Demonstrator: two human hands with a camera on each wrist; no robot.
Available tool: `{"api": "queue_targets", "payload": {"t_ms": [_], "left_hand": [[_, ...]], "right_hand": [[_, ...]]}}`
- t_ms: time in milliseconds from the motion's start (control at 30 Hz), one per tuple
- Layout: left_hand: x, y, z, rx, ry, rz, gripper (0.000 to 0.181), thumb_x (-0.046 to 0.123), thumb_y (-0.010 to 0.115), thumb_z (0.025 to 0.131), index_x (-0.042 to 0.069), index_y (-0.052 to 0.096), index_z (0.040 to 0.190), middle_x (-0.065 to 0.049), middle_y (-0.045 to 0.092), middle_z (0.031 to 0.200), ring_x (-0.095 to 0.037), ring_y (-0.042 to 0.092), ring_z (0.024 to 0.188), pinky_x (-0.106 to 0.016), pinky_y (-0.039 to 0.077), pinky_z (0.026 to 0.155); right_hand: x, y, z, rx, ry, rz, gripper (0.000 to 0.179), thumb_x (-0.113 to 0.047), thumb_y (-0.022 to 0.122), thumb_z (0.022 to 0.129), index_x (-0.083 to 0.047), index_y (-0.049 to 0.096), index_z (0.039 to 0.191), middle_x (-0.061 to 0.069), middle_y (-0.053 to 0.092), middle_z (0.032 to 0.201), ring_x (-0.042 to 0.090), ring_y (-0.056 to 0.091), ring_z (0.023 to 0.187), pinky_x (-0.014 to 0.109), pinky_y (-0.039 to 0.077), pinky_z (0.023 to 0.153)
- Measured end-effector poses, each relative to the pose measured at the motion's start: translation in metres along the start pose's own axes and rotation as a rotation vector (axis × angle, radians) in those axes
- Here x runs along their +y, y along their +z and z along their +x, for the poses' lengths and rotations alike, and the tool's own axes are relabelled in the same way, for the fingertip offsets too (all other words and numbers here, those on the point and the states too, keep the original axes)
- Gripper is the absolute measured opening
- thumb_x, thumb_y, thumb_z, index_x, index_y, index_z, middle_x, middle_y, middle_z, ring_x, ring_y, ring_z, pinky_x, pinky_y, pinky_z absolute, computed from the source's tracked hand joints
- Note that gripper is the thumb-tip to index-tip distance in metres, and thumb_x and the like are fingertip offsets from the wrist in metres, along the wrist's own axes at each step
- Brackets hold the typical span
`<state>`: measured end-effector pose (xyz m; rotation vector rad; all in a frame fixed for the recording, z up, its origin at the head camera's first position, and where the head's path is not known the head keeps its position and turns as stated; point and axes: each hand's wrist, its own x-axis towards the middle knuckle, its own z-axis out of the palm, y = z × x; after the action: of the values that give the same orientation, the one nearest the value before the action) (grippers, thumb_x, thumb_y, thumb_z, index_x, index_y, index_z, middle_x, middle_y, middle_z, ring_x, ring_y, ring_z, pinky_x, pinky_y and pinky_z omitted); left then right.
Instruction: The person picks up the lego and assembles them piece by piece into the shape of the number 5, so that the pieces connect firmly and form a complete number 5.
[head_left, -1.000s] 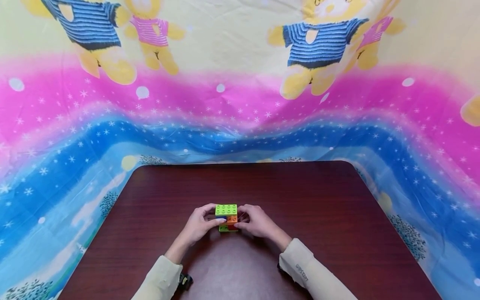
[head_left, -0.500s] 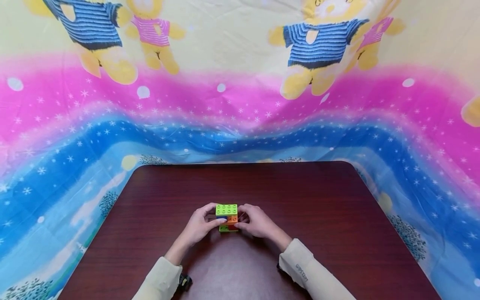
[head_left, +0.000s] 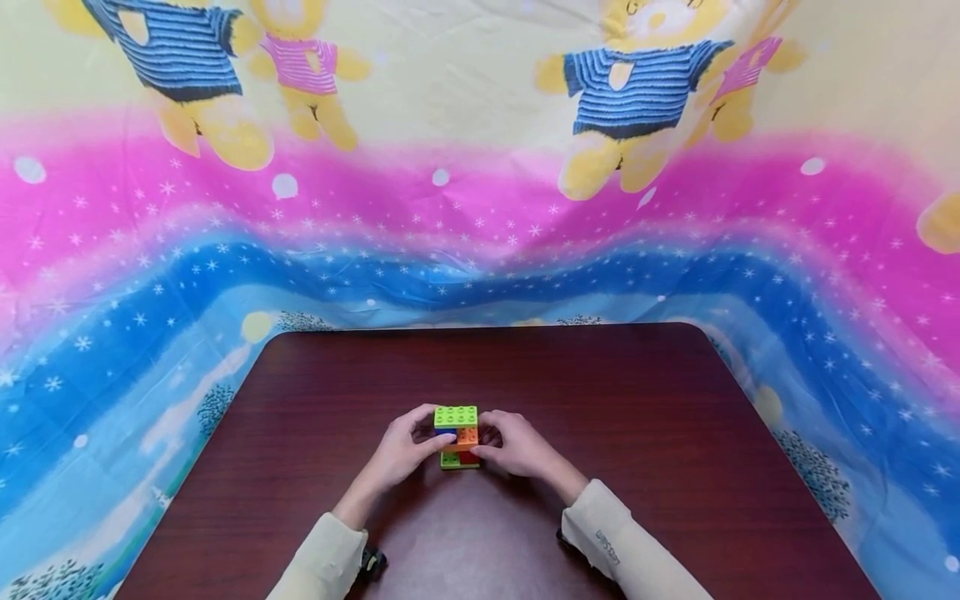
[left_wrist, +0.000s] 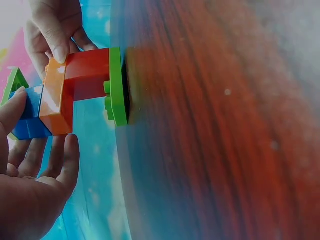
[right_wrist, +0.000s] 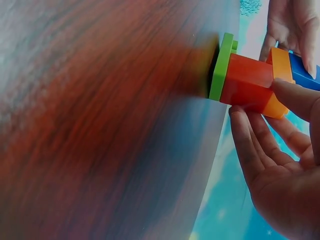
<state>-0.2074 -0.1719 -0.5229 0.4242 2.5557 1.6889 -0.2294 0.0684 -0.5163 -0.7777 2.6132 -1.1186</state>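
A stack of toy building bricks stands at the middle of the table in the head view. From bottom to top it has a thin green brick (left_wrist: 117,87), a red brick (right_wrist: 247,82), an orange brick (left_wrist: 54,97), a blue brick (left_wrist: 33,112) and a light green brick (head_left: 455,416) with studs. My left hand (head_left: 405,443) pinches the blue brick, thumb on the near side. On the other side, my right hand (head_left: 517,444) grips the orange brick with its thumb, fingers behind it and the red one. Some fingertips are hidden behind the bricks.
The dark brown table (head_left: 600,375) extends around the stack on all sides. Behind it hangs a cloth (head_left: 480,208) printed with bears and snowflakes. Black straps show at the sleeve cuffs.
The stack and both hands have shifted very slightly to the right. The stack's bottom sits slightly lower in the head view. Both hands keep their hold on the bricks.
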Motion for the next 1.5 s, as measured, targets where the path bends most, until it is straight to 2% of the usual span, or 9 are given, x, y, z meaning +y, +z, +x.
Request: {"api": "queue_targets", "payload": {"t_ms": [133, 267, 333, 567, 667, 1133, 1500], "left_hand": [[0.001, 0.001, 0.002, 0.003, 0.005, -0.004, 0.045, 0.029, 0.078, 0.095, 0.023, 0.062, 0.137, 0.001, 0.071, 0.125, -0.016, 0.068, 0.108, -0.035, 0.056, 0.099], [0.001, 0.001, 0.004, 0.007, 0.020, 0.000, 0.051, 0.027, 0.076, 0.096, 0.026, 0.057, 0.143, 0.001, 0.070, 0.127, -0.015, 0.068, 0.107, -0.035, 0.056, 0.098], [0.000, 0.001, 0.005, 0.015, 0.023, 0.006, 0.051, 0.025, 0.076, 0.096, 0.030, 0.056, 0.143, 0.001, 0.070, 0.128, -0.015, 0.068, 0.107, -0.035, 0.057, 0.098], [-0.002, 0.000, 0.004, 0.026, 0.019, -0.010, 0.054, 0.016, 0.074, 0.097, 0.031, 0.054, 0.145, -0.001, 0.066, 0.134, -0.019, 0.070, 0.112, -0.035, 0.059, 0.096], [-0.002, 0.000, 0.005, 0.028, 0.023, -0.027, 0.055, 0.016, 0.074, 0.097, 0.037, 0.054, 0.143, -0.002, 0.065, 0.135, -0.019, 0.070, 0.113, -0.035, 0.059, 0.096], [-0.004, -0.002, 0.009, 0.033, 0.013, 0.005, 0.061, 0.014, 0.076, 0.095, 0.035, 0.053, 0.147, -0.002, 0.065, 0.136, -0.020, 0.069, 0.116, -0.036, 0.059, 0.096], [-0.008, -0.001, 0.013, 0.064, -0.002, 0.009, 0.059, 0.016, 0.077, 0.094, 0.031, 0.054, 0.147, -0.006, 0.064, 0.139, -0.024, 0.069, 0.115, -0.040, 0.060, 0.093]], "right_hand": [[0.000, -0.001, -0.001, 0.006, -0.007, 0.003, 0.025, -0.019, 0.077, 0.095, -0.011, 0.070, 0.117, 0.002, 0.072, 0.103, 0.012, 0.068, 0.088, 0.027, 0.058, 0.078], [0.001, -0.002, -0.001, 0.006, -0.002, -0.002, 0.025, -0.021, 0.076, 0.095, -0.010, 0.070, 0.117, 0.003, 0.073, 0.103, 0.011, 0.068, 0.088, 0.026, 0.058, 0.078], [0.001, -0.002, -0.001, 0.006, -0.002, -0.003, 0.026, -0.022, 0.076, 0.096, -0.010, 0.070, 0.118, 0.003, 0.073, 0.103, 0.010, 0.067, 0.087, 0.026, 0.057, 0.078], [0.004, -0.003, -0.001, -0.005, 0.013, 0.011, 0.032, -0.027, 0.073, 0.098, -0.009, 0.070, 0.125, 0.000, 0.072, 0.106, 0.009, 0.068, 0.090, 0.028, 0.058, 0.081], [0.005, -0.003, -0.001, -0.008, 0.012, 0.021, 0.034, -0.027, 0.073, 0.099, -0.009, 0.069, 0.127, 0.001, 0.072, 0.107, 0.010, 0.068, 0.091, 0.028, 0.058, 0.081], [0.007, -0.001, 0.002, 0.005, 0.046, 0.036, 0.039, -0.027, 0.070, 0.100, -0.006, 0.066, 0.133, 0.006, 0.073, 0.114, 0.014, 0.070, 0.096, 0.034, 0.061, 0.086], [0.010, 0.001, 0.004, 0.012, 0.062, 0.062, 0.042, -0.024, 0.072, 0.099, -0.007, 0.064, 0.137, 0.006, 0.072, 0.116, 0.013, 0.070, 0.098, 0.035, 0.061, 0.087]]}}
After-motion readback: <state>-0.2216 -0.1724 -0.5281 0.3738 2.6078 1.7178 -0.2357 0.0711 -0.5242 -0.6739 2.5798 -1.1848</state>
